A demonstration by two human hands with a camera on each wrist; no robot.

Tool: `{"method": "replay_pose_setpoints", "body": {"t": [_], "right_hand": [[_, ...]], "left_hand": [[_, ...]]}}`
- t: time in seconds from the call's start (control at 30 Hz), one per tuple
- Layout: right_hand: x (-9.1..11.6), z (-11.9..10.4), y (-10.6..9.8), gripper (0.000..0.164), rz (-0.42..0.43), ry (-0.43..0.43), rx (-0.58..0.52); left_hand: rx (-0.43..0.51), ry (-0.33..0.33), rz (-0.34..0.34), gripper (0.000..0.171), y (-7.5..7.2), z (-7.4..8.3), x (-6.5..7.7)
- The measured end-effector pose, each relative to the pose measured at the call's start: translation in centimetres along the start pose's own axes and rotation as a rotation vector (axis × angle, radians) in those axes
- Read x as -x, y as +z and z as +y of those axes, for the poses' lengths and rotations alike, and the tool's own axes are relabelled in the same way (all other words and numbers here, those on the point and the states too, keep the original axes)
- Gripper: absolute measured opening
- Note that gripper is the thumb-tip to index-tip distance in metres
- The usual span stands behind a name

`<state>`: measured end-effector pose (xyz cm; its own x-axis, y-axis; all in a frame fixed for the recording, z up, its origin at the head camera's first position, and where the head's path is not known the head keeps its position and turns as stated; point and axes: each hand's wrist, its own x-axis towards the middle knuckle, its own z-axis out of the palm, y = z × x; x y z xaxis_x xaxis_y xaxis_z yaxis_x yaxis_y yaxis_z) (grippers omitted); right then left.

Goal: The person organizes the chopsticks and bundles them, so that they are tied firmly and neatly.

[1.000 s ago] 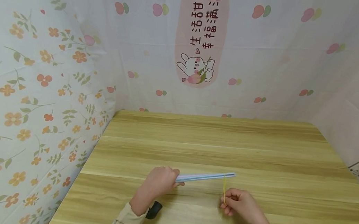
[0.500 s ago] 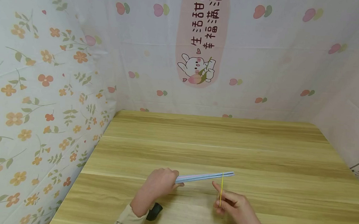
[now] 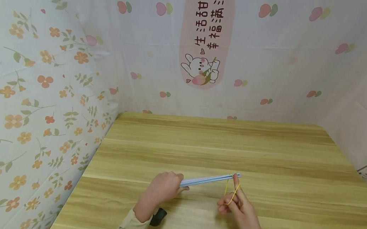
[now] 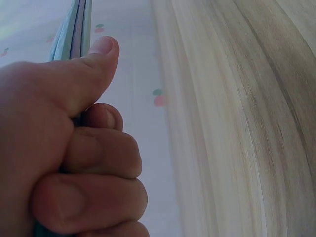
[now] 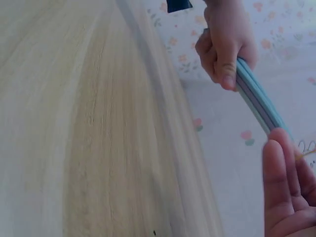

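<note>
My left hand (image 3: 164,187) grips one end of a bundle of thin light-blue and lilac sticks (image 3: 205,180), maybe straws, held above the table. In the left wrist view, curled fingers (image 4: 101,150) wrap the bundle, the thumb lying along it. A yellow rubber band (image 3: 236,193) hangs stretched from the bundle's far right end. My right hand (image 3: 243,211) holds the band's lower part with curled fingers. Its index finger points up through the band and touches the bundle near the tip. In the right wrist view, the hand (image 5: 291,195) partly hides that end.
A wood-grain table (image 3: 279,160) spreads beneath both hands. White cloth with printed flowers (image 3: 45,83) hangs at the left, and another printed cloth (image 3: 143,55) at the back. A black object (image 3: 158,216) sits by the left wrist.
The right index finger has straightened, passed into the band and risen to the bundle's tip. The band, at first pulled straight down, is now spread and crossed. The left hand is nearly still.
</note>
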<state>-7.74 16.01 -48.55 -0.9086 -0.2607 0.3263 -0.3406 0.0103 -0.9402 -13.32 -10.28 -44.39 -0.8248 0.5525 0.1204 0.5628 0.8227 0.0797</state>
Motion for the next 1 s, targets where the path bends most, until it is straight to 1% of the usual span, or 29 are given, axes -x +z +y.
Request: {"method": "replay_pose_setpoints", "body": {"t": [0.1,0.23,0.37,0.47,0.53,0.63,0.73,0.83,0.93,1.0], "right_hand": [[0.0,-0.3,0.3,0.062,0.064,0.001,-0.064],[-0.1,-0.5,0.4,0.051,0.110,-0.025,-0.233],[-0.1,-0.6,0.4,0.047,0.141,-0.042,-0.398],[-0.1,-0.6,0.2,0.043,0.192,-0.010,-0.512],[-0.2,-0.7,0.0,0.039,0.236,0.042,-0.572],[-0.3,-0.8,-0.6,0.037,0.262,0.115,-0.653],[-0.5,-0.9,-1.5,0.039,0.229,0.161,-0.723],[-0.8,-0.9,-2.4,0.043,0.153,0.178,-0.804],[-1.1,-1.1,-3.2,0.044,0.098,0.206,-0.820],[-1.4,-1.3,-3.6,0.044,0.072,0.228,-0.800]], "left_hand": [[-0.007,0.005,0.016,0.039,0.1,0.0,0.0],[0.004,0.003,0.042,0.038,0.1,0.0,0.0],[0.007,0.003,0.056,0.037,0.0,0.0,-0.1],[-0.012,0.009,0.053,0.038,0.0,0.1,-0.1],[-0.026,0.011,0.049,0.038,0.0,0.1,-0.2],[-0.040,0.024,0.051,0.039,0.0,0.1,-0.2],[-0.056,0.042,0.057,0.039,-0.1,0.1,-0.1],[-0.074,0.062,0.056,0.040,-0.2,0.0,-0.1],[-0.086,0.076,0.052,0.041,-0.4,0.0,0.0],[-0.088,0.084,0.050,0.041,-0.5,-0.1,0.0]]}}
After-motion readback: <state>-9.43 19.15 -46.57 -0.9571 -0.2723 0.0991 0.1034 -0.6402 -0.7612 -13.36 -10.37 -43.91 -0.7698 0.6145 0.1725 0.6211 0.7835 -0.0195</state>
